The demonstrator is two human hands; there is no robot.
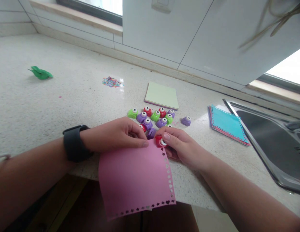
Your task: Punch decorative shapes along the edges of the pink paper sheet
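A pink sheet of paper [135,177] hangs partly over the counter's front edge. Small star and other cut-out shapes run along its right and bottom edges. My left hand [124,133] pinches the sheet's top edge between thumb and fingers. In my right hand [177,143] is a red craft punch [159,141], set on the paper's top right corner with my thumb on its white button. Just beyond my hands sit several more punches in purple, green and red, among them a purple punch [161,122] and a green punch [132,113].
A stack of pale green paper [161,95] lies behind the punches. To the right, punched blue and red sheets [227,122] rest against the metal sink [268,145]. Paper confetti [112,82] is heaped at the back left, and a green object [41,73] lies farther left.
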